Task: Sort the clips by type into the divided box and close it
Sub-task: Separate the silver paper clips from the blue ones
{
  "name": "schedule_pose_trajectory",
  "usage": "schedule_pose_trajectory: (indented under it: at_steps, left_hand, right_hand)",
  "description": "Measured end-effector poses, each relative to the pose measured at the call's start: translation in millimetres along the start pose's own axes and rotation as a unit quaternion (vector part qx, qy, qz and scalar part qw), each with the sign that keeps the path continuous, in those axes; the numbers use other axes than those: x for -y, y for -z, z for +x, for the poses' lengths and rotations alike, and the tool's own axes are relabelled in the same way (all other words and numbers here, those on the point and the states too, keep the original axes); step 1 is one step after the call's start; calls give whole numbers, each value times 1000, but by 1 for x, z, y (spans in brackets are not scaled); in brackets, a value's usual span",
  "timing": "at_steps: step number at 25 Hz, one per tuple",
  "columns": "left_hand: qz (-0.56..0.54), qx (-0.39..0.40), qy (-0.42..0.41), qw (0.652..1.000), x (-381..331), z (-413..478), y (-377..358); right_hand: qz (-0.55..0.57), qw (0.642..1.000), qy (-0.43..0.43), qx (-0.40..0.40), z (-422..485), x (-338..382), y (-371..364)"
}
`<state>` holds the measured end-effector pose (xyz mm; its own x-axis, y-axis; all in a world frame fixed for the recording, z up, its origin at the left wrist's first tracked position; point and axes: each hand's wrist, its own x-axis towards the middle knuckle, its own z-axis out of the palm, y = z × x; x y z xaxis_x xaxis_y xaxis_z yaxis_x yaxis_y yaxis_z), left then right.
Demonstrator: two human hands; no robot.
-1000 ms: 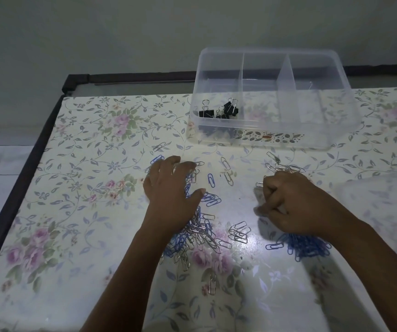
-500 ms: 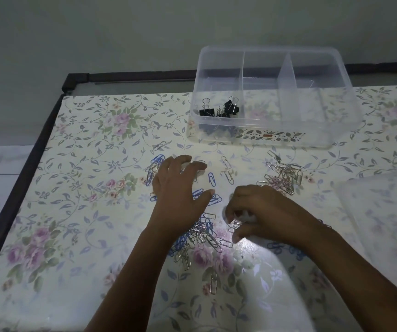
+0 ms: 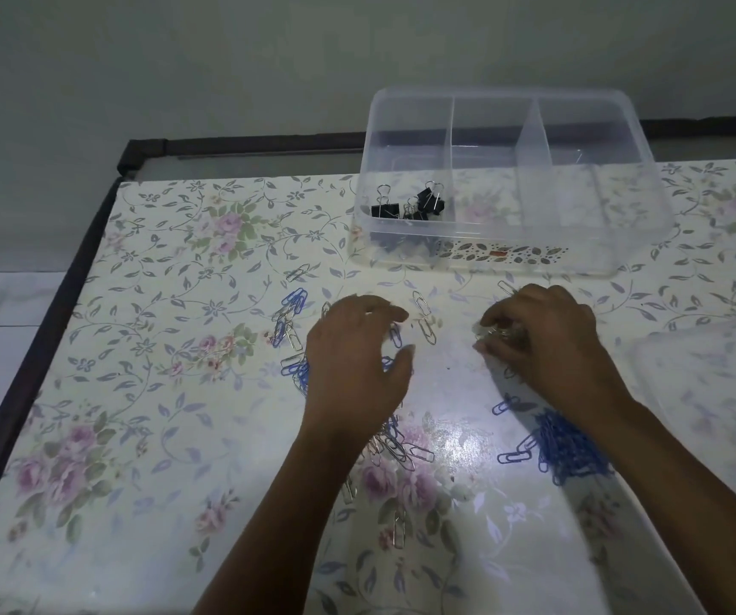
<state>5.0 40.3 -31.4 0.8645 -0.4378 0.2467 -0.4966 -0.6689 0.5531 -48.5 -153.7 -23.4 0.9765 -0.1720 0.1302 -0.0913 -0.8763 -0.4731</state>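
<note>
Right, the person has both hands low over the floral-covered bench [image 3: 157, 392], and the clear divided box [image 3: 601, 241] stands open at the far side, a little right of centre. Its left compartment holds a few black binder clips [image 3: 408, 206]; I can make out nothing in the middle and right ones.

The left hand [image 3: 357, 348] hovers, or perhaps rests, over a mixed heap of blue and silver paper clips [image 3: 395, 446] that spreads toward the near edge. Its fingers are bent and the thumb sticks out to the right. I cannot tell whether that grip has anything in it.

The right hand [image 3: 548, 344] is near the box's front wall, with its fingers curled down and its grip clamped on a small clutch of silver paper clips [image 3: 501, 332], which glint between thumb and fingertips.

Two loose silver clips [image 3: 424, 317] lie between the hands. A small cluster of blue clips [image 3: 291, 304] sits just left of the left hand. A denser pile of blue paper clips [image 3: 570, 450] lies beside the right forearm, toward the near right. A translucent lid [image 3: 712, 392] lies flat at the right edge, well apart from the box.
</note>
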Motion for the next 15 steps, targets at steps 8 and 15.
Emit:
schedule_pose_trajectory:
  at_steps: [8,15]
  left_hand:
    - [89,122,12,988,4,-2,-3]
    - [67,119,68,988,10,-1,0]
  right_hand:
    - [-163,981,96,48,-3,22,-44]
    - [-186,976,95,-54,-10,4,-27]
